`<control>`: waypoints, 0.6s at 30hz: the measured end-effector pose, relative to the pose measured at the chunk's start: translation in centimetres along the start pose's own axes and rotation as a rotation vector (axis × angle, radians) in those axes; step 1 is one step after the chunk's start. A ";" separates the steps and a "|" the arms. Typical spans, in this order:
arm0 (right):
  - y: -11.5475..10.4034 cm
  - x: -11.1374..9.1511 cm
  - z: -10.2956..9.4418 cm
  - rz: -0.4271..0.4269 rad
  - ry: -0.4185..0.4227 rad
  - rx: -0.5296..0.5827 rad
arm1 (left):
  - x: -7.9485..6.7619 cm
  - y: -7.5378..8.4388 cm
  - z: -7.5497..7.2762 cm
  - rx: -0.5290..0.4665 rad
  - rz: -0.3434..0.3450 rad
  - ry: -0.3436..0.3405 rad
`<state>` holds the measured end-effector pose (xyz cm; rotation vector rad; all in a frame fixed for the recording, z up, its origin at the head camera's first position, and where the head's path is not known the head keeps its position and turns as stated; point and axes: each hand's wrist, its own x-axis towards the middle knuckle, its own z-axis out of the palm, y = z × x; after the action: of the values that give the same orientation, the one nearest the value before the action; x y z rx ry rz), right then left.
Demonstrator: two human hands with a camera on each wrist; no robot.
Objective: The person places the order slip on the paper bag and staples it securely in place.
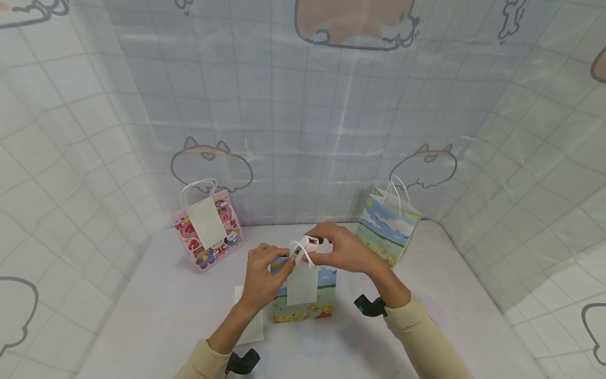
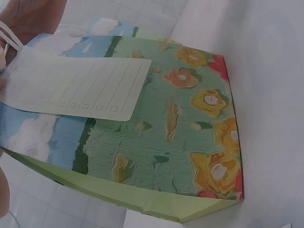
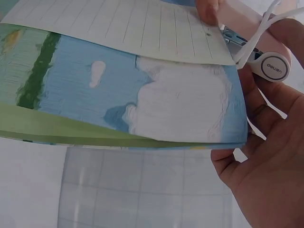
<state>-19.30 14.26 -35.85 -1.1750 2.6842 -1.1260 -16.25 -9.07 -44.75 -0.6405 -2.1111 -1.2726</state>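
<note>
The right hand grips a pink-and-white plastic stapler at the top of a blue-and-green flowered paper bag. The left hand pinches that rim beside its lined white card.

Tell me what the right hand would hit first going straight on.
Beyond the pink stapler it grips, the right hand would probably meet the white cord handle, though depth is unclear.

A pink cartoon-printed bag, with a pale card on its front, is seen toward the left back of the white table, and a sky-and-meadow bag toward the right back. A pale sheet is left partly covered nearer the front. The table is backed and flanked by grid-patterned sheeting printed with cartoon animals.
</note>
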 end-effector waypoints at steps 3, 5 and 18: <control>-0.5 0.1 0.0 0.000 -0.020 -0.035 | 0.0 0.1 0.0 0.013 0.002 0.003; -1.0 0.1 -0.1 -0.005 -0.025 -0.053 | 0.1 0.1 0.0 0.018 0.010 0.006; -2.2 0.1 -0.2 0.000 -0.074 -0.198 | 0.1 -0.1 0.1 0.027 0.015 0.006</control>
<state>-18.04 13.30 -34.31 -1.2145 2.7901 -0.8143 -16.42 -9.03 -44.81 -0.6387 -2.1111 -1.2344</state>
